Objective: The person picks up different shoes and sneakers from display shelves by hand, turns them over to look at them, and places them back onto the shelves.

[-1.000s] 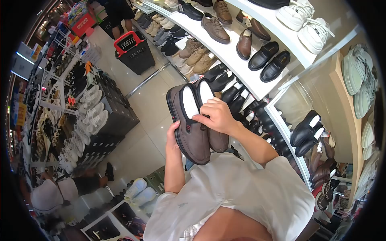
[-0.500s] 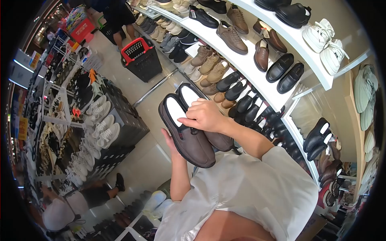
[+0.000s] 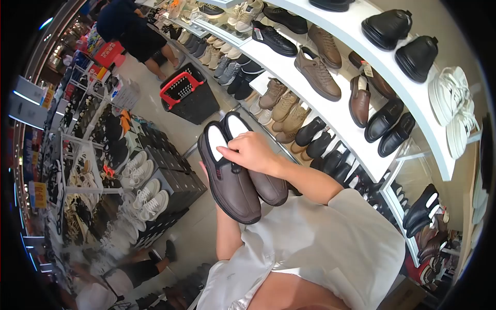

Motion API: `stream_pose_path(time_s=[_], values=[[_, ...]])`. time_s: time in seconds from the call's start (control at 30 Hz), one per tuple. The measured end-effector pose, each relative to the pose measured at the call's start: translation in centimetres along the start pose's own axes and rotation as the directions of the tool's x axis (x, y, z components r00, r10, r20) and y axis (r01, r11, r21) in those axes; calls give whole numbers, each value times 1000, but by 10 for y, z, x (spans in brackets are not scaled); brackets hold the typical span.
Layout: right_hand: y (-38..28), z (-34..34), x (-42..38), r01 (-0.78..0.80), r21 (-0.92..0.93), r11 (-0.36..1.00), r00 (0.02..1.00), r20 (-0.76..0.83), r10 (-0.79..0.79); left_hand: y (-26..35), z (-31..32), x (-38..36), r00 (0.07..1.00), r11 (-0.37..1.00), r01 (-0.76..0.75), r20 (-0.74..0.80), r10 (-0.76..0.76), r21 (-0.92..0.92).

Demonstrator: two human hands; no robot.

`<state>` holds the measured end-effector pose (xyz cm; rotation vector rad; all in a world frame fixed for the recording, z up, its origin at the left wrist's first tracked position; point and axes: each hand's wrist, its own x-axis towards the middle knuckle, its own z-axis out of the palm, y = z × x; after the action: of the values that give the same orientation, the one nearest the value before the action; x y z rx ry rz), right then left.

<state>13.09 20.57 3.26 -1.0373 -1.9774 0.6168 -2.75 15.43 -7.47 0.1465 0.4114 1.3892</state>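
A pair of brown slip-on shoes [image 3: 231, 191] with dark soles and white paper inserts is held side by side in front of my chest, heels pointing away. My right hand [image 3: 252, 151] is closed over the pair near the openings, its thumb lying across the nearer shoe. Against the outer left side and underside rests my left hand [image 3: 204, 169], supporting the shoes. Most of its fingers are hidden behind them.
White shelves [image 3: 330, 116] of shoes curve along the right. A black basket with a red handle [image 3: 192, 98] stands on the floor ahead. Racks with white sneakers [image 3: 147, 196] line the left. One person [image 3: 137, 39] is at the far end, another [image 3: 111, 284] at lower left.
The view has shifted, so the shelves appear lower and farther right. The shoes have tilted slightly, and less of my left hand shows. My right hand keeps its hold.
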Motion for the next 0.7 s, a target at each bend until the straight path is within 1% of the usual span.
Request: stream_pose_path(time_s=[0.03, 0.1, 0.13, 0.2, 0.23, 0.27, 0.3, 0.33, 0.37, 0.43, 0.47, 0.5, 0.53, 0.57, 0.6, 0.63, 0.7], values=[[7, -3, 11, -72, 48, 996, 997, -30, 74, 3, 4, 17, 1000, 1000, 20, -11, -20, 9], [25, -11, 35, -116, 30, 993, 993, -30, 117, 7, 14, 51, 998, 999, 51, -22, -50, 19], [35, -14, 45, -114, 35, 993, 993, -21, 114, 8, 19, 67, 998, 997, 68, -21, -67, 21], [55, -20, 63, 13, 42, 999, 994, -111, -8, 9, 29, 95, 994, 994, 104, -14, -104, 28], [63, -23, 69, 6, 47, 999, 994, -111, 0, 8, 35, 108, 992, 991, 127, -11, -127, 30], [71, -28, 74, 10, 14, 1000, 991, -136, -8, 7, 41, 121, 989, 989, 146, 7, -146, 19], [77, -33, 80, 17, -21, 1000, 987, -160, -20, 6, 50, 131, 986, 987, 163, 31, -164, 9], [82, -39, 85, 1, -2, 1000, 984, -177, -2, 3, 61, 142, 980, 985, 172, 101, -170, -17], [86, -47, 90, -4, -3, 1000, 983, -182, 4, 0, 72, 153, 975, 979, 196, 120, -188, -53], [98, -62, 100, -69, -87, 994, 983, -175, 53, -11, 77, 178, 951, 966, 225, 242, -190, -124], [106, -68, 102, -43, -116, 992, 992, -123, 29, -16, 79, 185, 936, 961, 247, 286, -204, -121], [109, -71, 104, -54, -116, 992, 990, -132, 39, -19, 87, 192, 929, 932, 296, 288, -231, -207], [110, -73, 106, -15, -172, 985, 991, -130, -7, -22, 88, 201, 908, 877, 368, 323, -267, -308], [111, -77, 108, 20, -232, 973, 991, -124, -50, -26, 88, 212, 923, 923, 349, 230, -310, -159], [112, -80, 110, -46, -304, 951, 998, -63, 28, -29, 87, 223, 928, 936, 352, 135, -348, -3], [116, -78, 113, -60, -315, 947, 996, -77, 38, -33, 85, 235, 920, 929, 370, 142, -366, 2], [126, -73, 121, -180, -426, 886, 971, -220, 92, -40, 86, 259, 900, 912, 409, 186, -395, -39]])
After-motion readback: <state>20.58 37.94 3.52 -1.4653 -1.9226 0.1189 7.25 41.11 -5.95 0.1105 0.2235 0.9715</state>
